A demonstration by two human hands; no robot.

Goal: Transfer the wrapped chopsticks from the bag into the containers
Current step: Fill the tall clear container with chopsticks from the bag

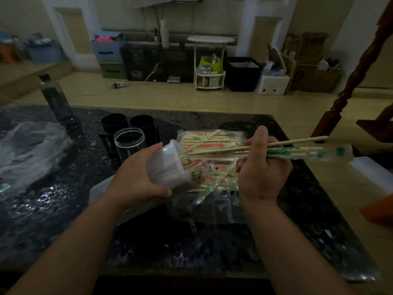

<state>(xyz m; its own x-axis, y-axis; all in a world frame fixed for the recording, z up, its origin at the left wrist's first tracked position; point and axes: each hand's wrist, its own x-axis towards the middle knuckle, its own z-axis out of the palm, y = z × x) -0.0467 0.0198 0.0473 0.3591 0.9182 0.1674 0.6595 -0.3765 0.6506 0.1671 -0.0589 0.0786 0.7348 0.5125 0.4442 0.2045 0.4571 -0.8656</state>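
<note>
My left hand (136,177) grips a translucent white plastic container (168,167), tilted on its side with its mouth toward the right; a few wrapped chopsticks poke out of it. A bundle of wrapped chopsticks (297,150) with green print sticks out to the right of my right hand (262,167), which grips it just right of the container's mouth. Beneath both hands lies the clear bag (212,141) piled with wrapped chopsticks, some with orange marks, some green. A clear jar (130,143) and two black cups (114,123) stand behind my left hand.
The dark patterned table (63,220) carries crumpled clear plastic (27,150) at the left and a dark bottle (57,101) at the back left. A wooden post (350,77) rises at the right, and an orange thing (380,209) lies at the right edge.
</note>
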